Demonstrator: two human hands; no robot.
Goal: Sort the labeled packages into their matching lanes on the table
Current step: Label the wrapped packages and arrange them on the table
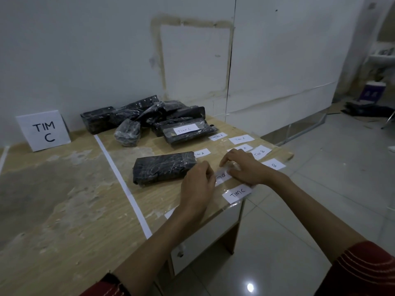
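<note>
A black wrapped package [163, 167] without a visible label lies on the wooden table [64, 189], right of a white tape line [121, 182]. Just right of it, my left hand [197, 185] and my right hand [245, 167] both pinch a white paper label reading "TIM B" [221, 177], which has clear tape on it. Behind lies a pile of black packages [141, 116]; the front one [188, 132] carries a "TIM C" label. A standing "TIM C" sign [43, 130] marks the lane at the back left.
Several loose paper labels lie near the table's right edge: "TIM A" [240, 139], "TIM B" [260, 153], "TIM C" [237, 194]. A white wall stands directly behind the table. Tiled floor [320, 199] lies to the right, with clutter far back.
</note>
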